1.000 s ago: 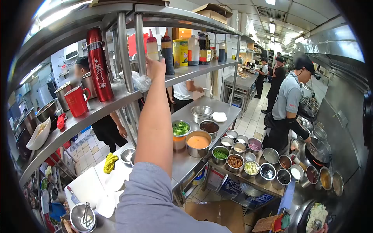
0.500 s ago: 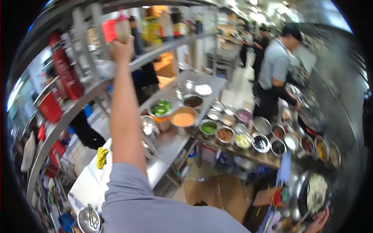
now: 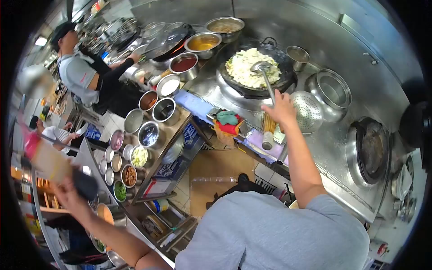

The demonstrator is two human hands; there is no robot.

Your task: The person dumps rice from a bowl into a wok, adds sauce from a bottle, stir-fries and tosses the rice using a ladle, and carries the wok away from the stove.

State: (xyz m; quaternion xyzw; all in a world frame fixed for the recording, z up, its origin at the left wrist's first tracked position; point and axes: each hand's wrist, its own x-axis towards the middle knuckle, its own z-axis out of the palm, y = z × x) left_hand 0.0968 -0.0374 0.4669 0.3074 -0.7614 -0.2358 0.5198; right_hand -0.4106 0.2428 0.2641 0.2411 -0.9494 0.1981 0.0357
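Observation:
My left hand (image 3: 72, 195) is closed around a squeeze bottle (image 3: 49, 162) with a pink-red top, held out at the far left and smeared by motion. A dark shape beside the bottle is too blurred to name. My right hand (image 3: 283, 110) grips the handle of a ladle (image 3: 261, 66). The ladle's bowl rests on pale, lumpy food (image 3: 243, 67) in a black wok (image 3: 288, 83) on the stove. Close to my right hand lie a perforated strainer (image 3: 308, 112) and a bamboo brush (image 3: 269, 128).
Several metal pots of sauces and chopped ingredients (image 3: 139, 156) line the counter at left. Folded cloths (image 3: 228, 121) lie on the stove's front edge. A second burner (image 3: 370, 148) is at right. A co-worker (image 3: 85, 74) handles another wok; flattened cardboard (image 3: 211, 180) covers the floor.
The view has swung from the shelf toward the stove. My left hand has brought the bottle away from the shelf. My right hand and the wok now appear near the upper middle.

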